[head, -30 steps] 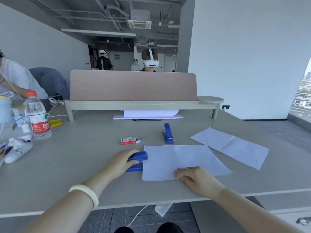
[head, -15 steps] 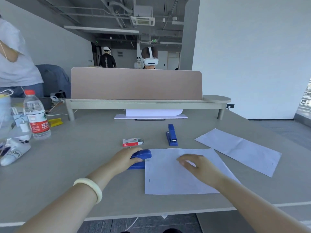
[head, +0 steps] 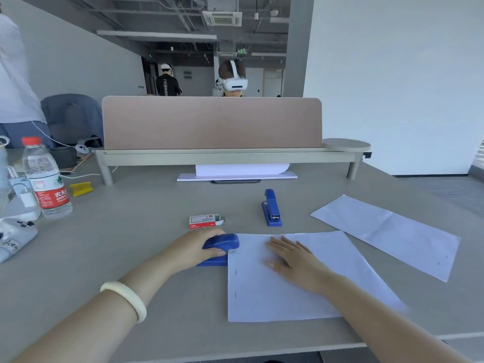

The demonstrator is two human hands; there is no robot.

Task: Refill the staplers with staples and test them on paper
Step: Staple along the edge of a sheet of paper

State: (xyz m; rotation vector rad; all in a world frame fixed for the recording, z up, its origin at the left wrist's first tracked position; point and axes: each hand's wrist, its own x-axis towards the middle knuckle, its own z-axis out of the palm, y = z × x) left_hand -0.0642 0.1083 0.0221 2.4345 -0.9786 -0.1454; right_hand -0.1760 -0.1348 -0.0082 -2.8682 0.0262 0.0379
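Observation:
My left hand (head: 195,248) is closed over a blue stapler (head: 222,244) whose mouth sits on the upper left corner of a white sheet of paper (head: 288,294). Two staples show along the sheet's left edge below it. My right hand (head: 293,259) lies flat on the sheet with fingers spread, holding nothing. A second blue stapler (head: 271,208) lies shut on the grey table (head: 117,244) farther back. A small red and white staple box (head: 205,221) rests just behind my left hand. Another white sheet (head: 387,234) lies to the right.
A water bottle (head: 45,179), white cloth and cables crowd the left side. A yellow object (head: 82,188) lies near them. A raised shelf with a tan divider (head: 212,124) crosses the back, with paper under it. People stand and sit beyond it.
My right hand has slid up the sheet from its lower edge to its upper middle. The sheet now lies straighter, with the stapler at its upper left corner.

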